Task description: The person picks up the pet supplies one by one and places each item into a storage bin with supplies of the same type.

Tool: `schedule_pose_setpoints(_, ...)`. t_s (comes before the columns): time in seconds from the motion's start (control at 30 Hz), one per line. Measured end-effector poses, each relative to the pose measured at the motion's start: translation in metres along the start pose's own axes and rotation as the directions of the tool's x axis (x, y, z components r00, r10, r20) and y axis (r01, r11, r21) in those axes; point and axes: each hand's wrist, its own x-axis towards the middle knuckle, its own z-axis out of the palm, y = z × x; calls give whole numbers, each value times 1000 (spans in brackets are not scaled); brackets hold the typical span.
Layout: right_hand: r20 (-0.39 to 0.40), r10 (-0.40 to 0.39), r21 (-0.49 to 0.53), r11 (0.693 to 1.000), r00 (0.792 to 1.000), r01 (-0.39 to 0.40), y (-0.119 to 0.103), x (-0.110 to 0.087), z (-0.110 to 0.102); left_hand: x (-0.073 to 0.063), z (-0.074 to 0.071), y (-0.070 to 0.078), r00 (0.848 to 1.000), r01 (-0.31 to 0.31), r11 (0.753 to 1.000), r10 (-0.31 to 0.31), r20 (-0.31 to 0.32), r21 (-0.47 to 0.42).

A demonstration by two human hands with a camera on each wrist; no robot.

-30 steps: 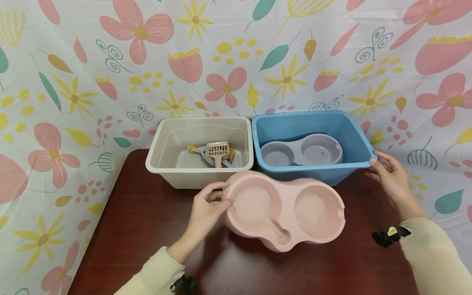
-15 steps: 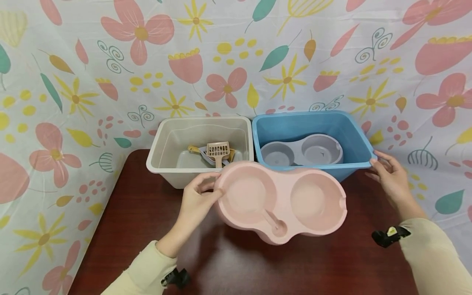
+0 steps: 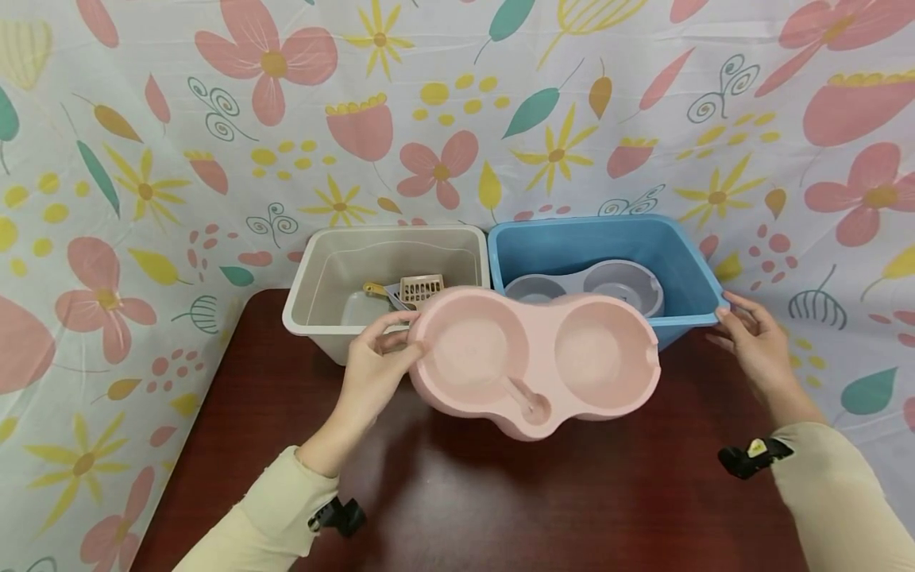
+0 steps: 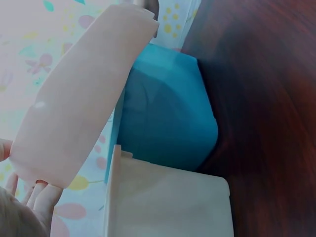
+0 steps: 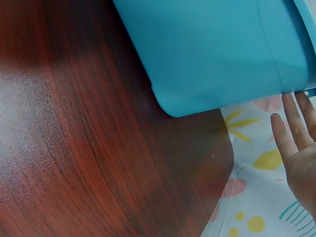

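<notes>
A pink double pet bowl (image 3: 541, 342) hangs tilted above the table, its two hollows toward the head camera. My left hand (image 3: 375, 365) grips its left end, fingers behind and thumb in front; the left wrist view shows the bowl's side (image 4: 79, 98). My right hand (image 3: 758, 342) holds the right front corner of a blue litter box (image 3: 572, 238), thumb on the rim. In the right wrist view fingertips touch the box (image 5: 212, 54) below its edge. Inside it sits a grey double pet bowl (image 3: 622, 278), partly covered by the pink one.
Left of the blue box, close against it, stands a beige litter box (image 3: 322, 270) holding several litter scoops (image 3: 420, 287), partly hidden by the pink bowl. Both stand at the back of the dark wooden table (image 3: 457, 508), before a flowered curtain (image 3: 236, 183).
My left hand has raised the pink bowl and moved it back and slightly left, so it now overlaps both boxes in the head view. My right hand has stayed at the blue box's corner.
</notes>
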Motion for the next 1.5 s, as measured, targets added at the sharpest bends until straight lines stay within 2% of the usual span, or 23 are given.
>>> schedule_pose_setpoints(0.3,-2,-3,23,1000,1000,4,1,0,2,14,-2,8,999,-8,1000,7,-41,-30)
schedule_pose_setpoints(0.53,-12,-4,21,1000,1000,4,1,-1,3,27,0,8,997,-43,999,43,-64,-1)
schedule_pose_setpoints(0.7,-14,-14,3,1000,1000,14,3,-1,5,36,4,10,995,-67,998,68,-70,11)
schedule_pose_setpoints(0.97,-14,-22,25,999,1000,23,7,0,3,51,12,10,990,-95,995,92,-103,-29)
schedule_pose_setpoints(1.2,-19,-4,42,999,1000,5,3,-1,3,66,22,13,987,-114,993,113,-114,-2)
schedule_pose_setpoints(1.5,-23,5,9,1000,1000,-4,-2,-3,5,85,41,16,994,-55,996,48,-102,-65)
